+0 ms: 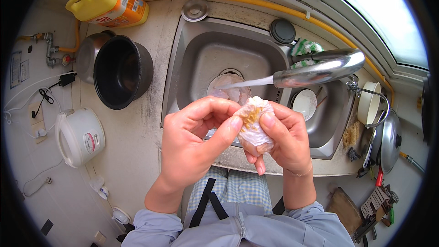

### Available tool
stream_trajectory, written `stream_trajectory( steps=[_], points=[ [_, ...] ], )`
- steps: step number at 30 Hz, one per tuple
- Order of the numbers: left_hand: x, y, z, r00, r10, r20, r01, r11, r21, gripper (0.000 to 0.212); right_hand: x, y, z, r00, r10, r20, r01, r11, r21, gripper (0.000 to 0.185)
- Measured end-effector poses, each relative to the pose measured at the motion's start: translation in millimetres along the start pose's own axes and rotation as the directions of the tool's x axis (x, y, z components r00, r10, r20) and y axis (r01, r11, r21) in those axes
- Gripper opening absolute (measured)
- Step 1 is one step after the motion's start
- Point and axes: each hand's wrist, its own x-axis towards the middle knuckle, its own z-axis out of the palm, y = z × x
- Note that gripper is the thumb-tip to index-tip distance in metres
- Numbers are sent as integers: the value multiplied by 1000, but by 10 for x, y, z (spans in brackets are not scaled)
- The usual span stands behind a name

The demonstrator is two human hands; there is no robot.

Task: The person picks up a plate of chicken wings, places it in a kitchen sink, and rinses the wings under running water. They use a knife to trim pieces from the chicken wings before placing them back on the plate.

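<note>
Between my two hands, above the sink's front edge, is a wrinkled, whitish-pink piece of raw meat [259, 137], possibly offal, with yellow-brown matter on its surface. My right hand [291, 137] grips it from the right, thumb pressed on top and fingertips showing beneath. From the left, my left hand [197, 137] pinches its edge between thumb and bent fingers. Behind it in the stainless steel sink [202, 55], water runs from the faucet [315, 70] onto several pale, wet pieces [228, 89], partly hidden by my hands. Whether a bowl holds them, I cannot tell.
A smaller basin [322, 130] at the right holds a white dish [304, 104]. On the left counter stand a black pot [120, 72], a white rice cooker [80, 137] and a yellow detergent jug [108, 5]. Pot lids [391, 142] lean at the right.
</note>
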Motion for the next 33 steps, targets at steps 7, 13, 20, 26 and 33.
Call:
stream_trajectory(
  steps=[7, 13, 20, 26, 33],
  points=[
    [-1, 16, -2, 999, 33, 10, -33, 999, -19, 16, 29, -2, -24, 999, 5, 44, -8, 997, 75, 37],
    [13, -16, -13, 979, 205, 6, -201, 952, 231, 20, 20, -22, 34, 1000, -15, -4, 15, 1000, 19, 35],
    [68, -36, -32, 764, 631, 135, -569, 561, 601, 23, 8, 1, 35, 999, -30, 17, 29, 999, 44, 33],
    [51, -10, -40, 698, 671, 250, -576, 320, 752, 24, 15, 1, 60, 999, -36, -16, 36, 999, 7, 32],
    [60, 4, -42, 643, 704, 302, -580, 189, 792, 26, 1, 6, 130, 992, -74, -102, 63, 992, -110, 29]
  ],
)
